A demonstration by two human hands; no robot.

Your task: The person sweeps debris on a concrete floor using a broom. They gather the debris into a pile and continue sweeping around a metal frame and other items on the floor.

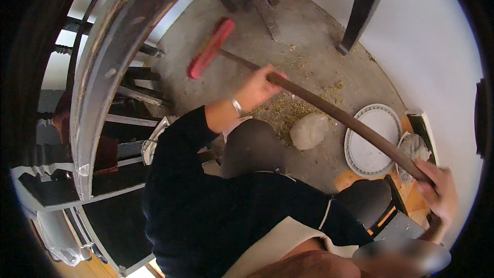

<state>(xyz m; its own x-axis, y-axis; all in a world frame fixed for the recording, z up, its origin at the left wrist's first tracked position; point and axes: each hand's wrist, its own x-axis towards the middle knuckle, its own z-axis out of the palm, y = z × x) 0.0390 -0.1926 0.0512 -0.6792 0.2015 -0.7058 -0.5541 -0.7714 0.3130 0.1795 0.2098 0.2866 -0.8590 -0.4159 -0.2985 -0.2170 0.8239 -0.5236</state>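
A long brown-handled push broom [330, 104] slants across the view, held by both of my hands. Partway down the handle, my left hand [260, 87] is closed around it, with a silver bracelet on that wrist. My right hand [436, 191] grips near the upper end, close to the white wall, and is blurred. The red broom head [211, 48] is on the concrete floor at the far left. Yellowish crumbly debris [289, 114] lies scattered on the floor below the handle. A whitish plastic bag [309, 131] rests at the edge of that debris.
Beside the wall lies a round white tray [372, 139] with a patterned rim, next to a clear plastic bag [413, 154]. Dark wooden legs [362, 11] stand on the floor ahead. A worn curved wooden edge [112, 65] and dark furniture take up the left side.
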